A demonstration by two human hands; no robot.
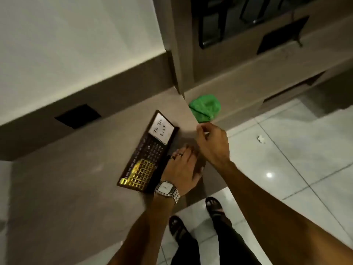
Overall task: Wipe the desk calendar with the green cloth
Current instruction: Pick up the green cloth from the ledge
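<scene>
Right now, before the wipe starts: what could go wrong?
1. The green cloth sits bunched at the counter's corner edge; the right hand, reaching with nothing in it, could knock it to the floor.
2. The desk calendar lies close to the counter's edge, with the left hand only at its side; a hard wipe could slide it off.
3. The white note on the calendar may lift or smear.

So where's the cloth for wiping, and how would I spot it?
Start at the long beige countertop and follow it to the far corner below the brown cabinet. The crumpled bright green cloth lies there, just beyond the right hand. It is the only green thing; the nearby dark brown desk calendar is flat and stiff.
</scene>
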